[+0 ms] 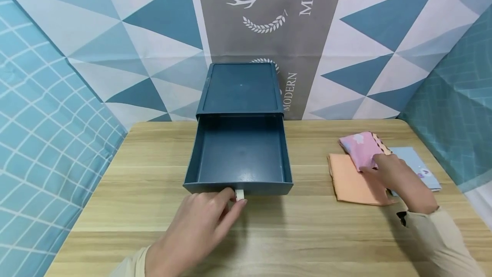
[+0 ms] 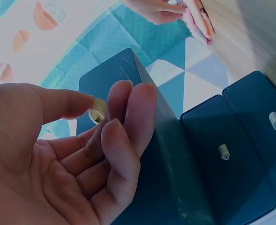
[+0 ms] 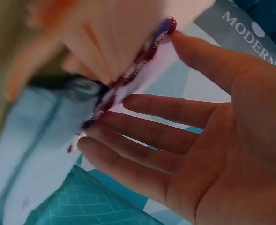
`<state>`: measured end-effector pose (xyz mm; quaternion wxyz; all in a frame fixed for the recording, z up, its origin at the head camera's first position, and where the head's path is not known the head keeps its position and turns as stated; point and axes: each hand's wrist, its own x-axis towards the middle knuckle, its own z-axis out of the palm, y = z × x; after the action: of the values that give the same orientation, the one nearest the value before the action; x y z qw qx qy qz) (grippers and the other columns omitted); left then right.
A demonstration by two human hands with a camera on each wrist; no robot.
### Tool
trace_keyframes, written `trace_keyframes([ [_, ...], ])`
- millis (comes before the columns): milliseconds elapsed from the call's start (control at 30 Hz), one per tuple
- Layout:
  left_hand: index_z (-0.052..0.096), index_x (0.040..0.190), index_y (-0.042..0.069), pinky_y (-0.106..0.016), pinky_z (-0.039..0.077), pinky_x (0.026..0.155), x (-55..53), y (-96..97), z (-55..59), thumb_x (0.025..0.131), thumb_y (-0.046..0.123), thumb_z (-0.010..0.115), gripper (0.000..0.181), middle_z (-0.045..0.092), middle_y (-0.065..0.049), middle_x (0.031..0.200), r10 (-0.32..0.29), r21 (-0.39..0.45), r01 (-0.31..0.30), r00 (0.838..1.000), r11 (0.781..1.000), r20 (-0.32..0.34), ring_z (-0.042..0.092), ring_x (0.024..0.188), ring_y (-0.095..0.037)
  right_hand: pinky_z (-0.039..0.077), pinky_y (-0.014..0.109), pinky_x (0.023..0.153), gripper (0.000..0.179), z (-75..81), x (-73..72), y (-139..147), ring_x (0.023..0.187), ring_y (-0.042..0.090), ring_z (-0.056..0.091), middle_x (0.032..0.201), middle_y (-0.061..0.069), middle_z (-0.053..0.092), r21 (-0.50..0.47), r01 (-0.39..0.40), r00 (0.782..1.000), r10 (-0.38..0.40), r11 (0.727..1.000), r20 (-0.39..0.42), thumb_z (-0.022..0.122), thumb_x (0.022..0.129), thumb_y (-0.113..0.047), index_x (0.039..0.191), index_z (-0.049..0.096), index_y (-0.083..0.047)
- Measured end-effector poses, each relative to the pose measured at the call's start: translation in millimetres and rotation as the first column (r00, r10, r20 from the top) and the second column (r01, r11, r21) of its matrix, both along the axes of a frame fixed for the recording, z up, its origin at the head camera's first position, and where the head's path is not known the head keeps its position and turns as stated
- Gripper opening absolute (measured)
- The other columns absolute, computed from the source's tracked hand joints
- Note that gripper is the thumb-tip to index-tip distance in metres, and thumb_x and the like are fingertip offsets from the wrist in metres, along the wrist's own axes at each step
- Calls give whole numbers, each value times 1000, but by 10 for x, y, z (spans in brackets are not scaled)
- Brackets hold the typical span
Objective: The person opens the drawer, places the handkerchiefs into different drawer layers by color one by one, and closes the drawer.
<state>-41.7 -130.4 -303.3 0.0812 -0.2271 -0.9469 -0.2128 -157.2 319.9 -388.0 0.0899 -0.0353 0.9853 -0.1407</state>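
Note:
A dark blue cabinet point(image 1: 241, 89) stands against the wall, its top drawer point(image 1: 242, 153) pulled out with a bare inside. My left hand point(image 1: 200, 221) pinches that drawer's small cream knob point(image 1: 240, 195); the left wrist view shows thumb and finger at the knob point(image 2: 98, 111). Over on the right, my right hand point(image 1: 393, 174) reaches to a folded pink cloth point(image 1: 361, 148) with a patterned trim. In the right wrist view its fingers point(image 3: 161, 112) are spread fairly straight, fingertips at the dark red trim point(image 3: 128, 77). Beneath the pink cloth lies a folded orange cloth point(image 1: 353, 183).
A folded light blue cloth point(image 1: 413, 161) lies at the right, partly behind my right hand. Two lower drawers with knobs point(image 2: 224, 152) show closed in the left wrist view. The wooden table point(image 1: 150, 183) meets patterned fabric walls point(image 1: 161, 33) at the back and sides.

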Motion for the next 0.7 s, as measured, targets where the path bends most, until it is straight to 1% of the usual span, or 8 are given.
trace_keyframes([
  [167,57,71,23,-18,30,42,2,-8,-2,99,33,62,31,36,18,52,0,-2,0,1000,1000,13,31,43,5,28,31,50,45,-69,12,-42,52,16,36,58,0,35,-6,-13,999,13,1000,-41,70,91,-39,67,48,-7],
  [267,56,70,23,-18,30,41,4,-11,-4,99,33,62,32,36,18,52,1,-3,-1,1000,1000,9,31,43,4,28,31,50,45,-79,21,-88,50,15,35,56,-1,34,1,-11,999,11,1000,-45,72,90,-38,64,49,-9],
  [367,55,70,23,-18,30,41,-1,-9,1,99,33,62,32,36,18,52,3,-12,-3,1000,1000,11,31,43,4,28,30,49,45,-91,25,-130,48,15,35,53,-2,33,25,-14,998,16,1000,-59,70,92,-36,62,48,-10],
  [467,54,69,23,-18,29,41,-4,-7,5,100,33,61,33,35,17,51,-1,-16,1,1000,1000,4,31,42,4,28,31,47,46,-120,18,-154,48,16,36,53,-1,34,60,-20,992,28,998,-123,66,94,-34,60,46,-10],
  [533,53,68,22,-18,29,41,-4,-5,4,100,33,61,34,35,17,51,-7,-12,7,1000,1000,-3,30,42,4,31,35,45,42,-143,9,-157,48,20,38,54,3,37,84,-27,980,43,996,-197,65,95,-28,63,46,-7],
  [600,53,68,22,-18,29,40,-2,-3,1,100,33,61,35,35,16,51,-16,-7,15,1000,1000,-8,30,42,4,35,40,45,31,-168,-1,-151,48,25,43,56,8,43,108,-32,965,59,994,-256,63,94,-20,73,48,-2],
  [633,52,68,22,-18,29,40,-2,-2,-2,100,33,61,35,35,16,51,-18,-5,18,1000,1000,-6,30,42,4,37,42,45,25,-178,-5,-148,49,28,45,58,10,46,119,-36,958,68,992,-277,63,93,-15,79,49,0],
  [700,53,68,22,-18,29,40,1,0,-5,99,32,62,35,35,16,51,-16,-5,16,1000,1000,5,30,42,3,40,48,47,18,-193,-12,-136,51,32,48,62,15,50,137,-47,953,85,989,-289,62,90,-9,90,50,3],
])
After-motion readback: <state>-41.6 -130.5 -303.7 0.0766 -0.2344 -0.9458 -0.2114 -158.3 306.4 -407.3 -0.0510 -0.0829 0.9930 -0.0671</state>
